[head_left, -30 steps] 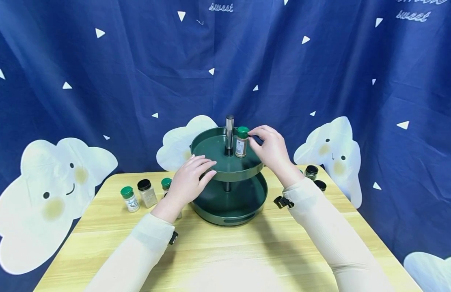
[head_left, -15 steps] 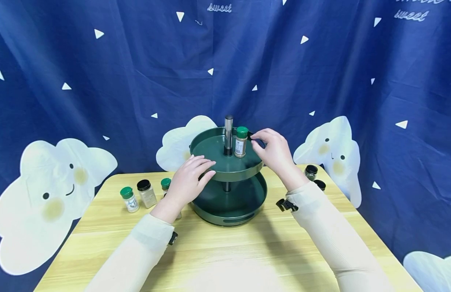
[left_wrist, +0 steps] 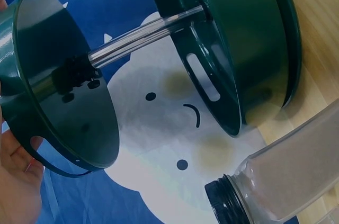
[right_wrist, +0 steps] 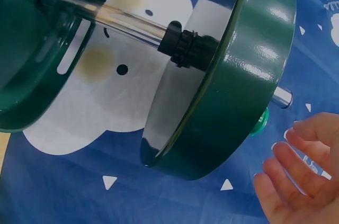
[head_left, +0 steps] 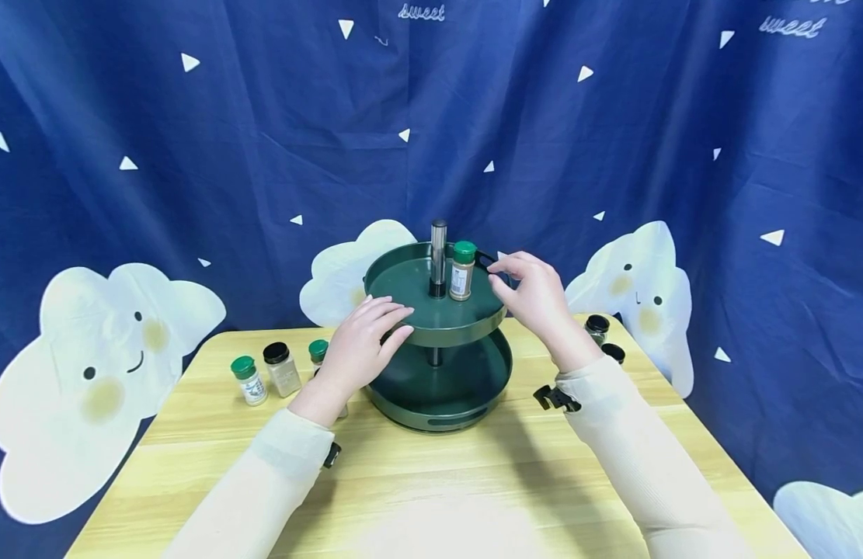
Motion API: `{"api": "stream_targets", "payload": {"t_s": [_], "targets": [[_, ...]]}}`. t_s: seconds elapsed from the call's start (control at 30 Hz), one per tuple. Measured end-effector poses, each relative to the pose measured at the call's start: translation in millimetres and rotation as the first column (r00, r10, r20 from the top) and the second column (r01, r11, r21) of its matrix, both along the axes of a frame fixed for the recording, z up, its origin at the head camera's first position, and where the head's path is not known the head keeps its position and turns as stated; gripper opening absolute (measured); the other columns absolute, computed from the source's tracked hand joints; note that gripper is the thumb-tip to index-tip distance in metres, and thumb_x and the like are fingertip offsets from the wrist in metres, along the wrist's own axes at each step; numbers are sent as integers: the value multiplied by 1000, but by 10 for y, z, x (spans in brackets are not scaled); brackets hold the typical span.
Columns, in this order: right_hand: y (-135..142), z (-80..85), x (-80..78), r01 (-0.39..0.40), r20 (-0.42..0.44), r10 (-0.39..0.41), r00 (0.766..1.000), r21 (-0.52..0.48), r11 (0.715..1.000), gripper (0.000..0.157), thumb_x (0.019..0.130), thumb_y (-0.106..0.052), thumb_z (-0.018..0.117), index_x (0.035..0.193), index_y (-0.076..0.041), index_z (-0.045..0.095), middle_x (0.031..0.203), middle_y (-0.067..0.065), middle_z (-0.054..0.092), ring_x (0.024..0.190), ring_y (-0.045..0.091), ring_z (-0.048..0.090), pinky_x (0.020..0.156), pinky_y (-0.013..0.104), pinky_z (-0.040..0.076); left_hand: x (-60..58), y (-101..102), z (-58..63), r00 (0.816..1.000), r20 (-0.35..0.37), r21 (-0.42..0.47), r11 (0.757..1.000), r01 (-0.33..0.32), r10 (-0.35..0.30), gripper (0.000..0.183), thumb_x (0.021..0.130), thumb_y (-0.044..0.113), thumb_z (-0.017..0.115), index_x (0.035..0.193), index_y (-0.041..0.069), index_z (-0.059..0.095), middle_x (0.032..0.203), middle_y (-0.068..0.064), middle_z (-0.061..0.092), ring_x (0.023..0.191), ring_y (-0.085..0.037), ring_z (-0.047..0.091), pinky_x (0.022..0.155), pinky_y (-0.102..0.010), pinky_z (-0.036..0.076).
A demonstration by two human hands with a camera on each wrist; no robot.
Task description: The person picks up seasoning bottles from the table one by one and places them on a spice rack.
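A dark green two-tier lazy Susan (head_left: 459,335) with a chrome centre post stands on the table. On its upper tray, right of the post, a green-capped spice jar (head_left: 462,272) stands upright. My left hand (head_left: 363,341) holds the upper tray's near-left rim, fingers over it and thumb at the outer wall. The left wrist view shows some left fingers (left_wrist: 21,155) behind the handle slot. My right hand (head_left: 536,293) is at the tray's right side, fingers loosely bent, holding nothing. In the right wrist view, a gap separates the right fingers (right_wrist: 288,171) from the jar's green cap (right_wrist: 260,122).
Left on the wooden table (head_left: 417,481) stand a green-capped jar (head_left: 249,382), a black-capped jar (head_left: 282,371) and another green-capped jar (head_left: 318,351), partly behind my left hand. Black-lidded jars (head_left: 596,328) stand at the back right. A blue curtain (head_left: 263,155) hangs behind.
My right hand has drawn away to the right from the green-capped jar, which stays upright on the upper tray. The left hand has kept its place on the rim.
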State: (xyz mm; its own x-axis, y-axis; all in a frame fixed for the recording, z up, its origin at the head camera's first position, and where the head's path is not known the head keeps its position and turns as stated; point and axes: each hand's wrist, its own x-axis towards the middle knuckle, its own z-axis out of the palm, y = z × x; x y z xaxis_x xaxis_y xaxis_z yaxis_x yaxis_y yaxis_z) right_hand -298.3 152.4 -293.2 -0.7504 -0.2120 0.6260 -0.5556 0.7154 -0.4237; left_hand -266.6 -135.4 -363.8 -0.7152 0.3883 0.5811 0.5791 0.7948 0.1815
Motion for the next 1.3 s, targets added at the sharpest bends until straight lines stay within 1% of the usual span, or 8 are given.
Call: {"api": "stream_targets", "payload": {"t_s": [0.1, 0.27, 0.57, 0.87, 1.07, 1.17, 1.3], "targets": [[32, -24, 7, -10, 0, 10, 1000, 4, 1000, 16, 94, -13, 69, 105, -5, 77, 114, 11, 71, 101, 31, 68, 89, 47, 56, -3, 5, 2, 1000, 2, 1, 1000, 0, 0, 39, 101, 40, 58, 133, 18, 66, 135, -2, 63, 137, -23, 47, 123, -39, 22], [83, -59, 34, -15, 1, 15, 1000, 8, 1000, 15, 93, -15, 69, 103, -7, 77, 109, 9, 71, 98, 31, 68, 88, 46, 56, -3, 8, 6, 1000, 4, 2, 1000, -3, 3, 39, 101, 40, 58, 133, 18, 67, 134, -2, 64, 137, -23, 47, 122, -39, 22], [194, -95, 120, -36, -14, 36, 999, -28, 999, 13, 93, -13, 70, 101, -6, 77, 105, 8, 72, 97, 28, 68, 88, 45, 57, 9, 13, 17, 1000, 5, 8, 1000, -1, 1, 39, 101, 39, 58, 132, 18, 67, 134, -3, 64, 137, -23, 48, 122, -41, 25], [275, -187, 193, -15, 30, 16, 999, -48, 999, 12, 94, -12, 69, 101, -6, 77, 106, 9, 71, 100, 30, 67, 89, 48, 56, 1, 9, 10, 1000, 2, 9, 1000, 6, -6, 39, 101, 39, 58, 133, 18, 66, 134, -3, 64, 137, -23, 47, 122, -42, 25], [302, -224, 221, -5, 33, 7, 999, -62, 998, 13, 93, -14, 71, 101, -6, 77, 105, 7, 72, 99, 28, 67, 89, 46, 57, -12, 0, -1, 1000, -8, 3, 1000, 1, -1, 39, 101, 39, 58, 133, 18, 67, 134, -2, 64, 137, -23, 48, 122, -42, 25], [325, -250, 230, -1, 38, 4, 999, -76, 997, 13, 93, -13, 71, 101, -5, 77, 105, 9, 72, 99, 30, 67, 89, 48, 57, -14, 1, -5, 1000, -10, 2, 1000, 3, -3, 39, 101, 39, 58, 133, 18, 67, 134, -2, 64, 136, -23, 48, 121, -42, 25], [363, -279, 258, 17, 57, -11, 998, -93, 996, 13, 94, -15, 70, 101, -6, 77, 106, 9, 72, 99, 30, 67, 90, 50, 56, -7, 7, -1, 1000, -11, 2, 1000, 5, -5, 39, 101, 39, 58, 133, 18, 67, 134, -3, 64, 136, -24, 48, 121, -43, 26]]}}
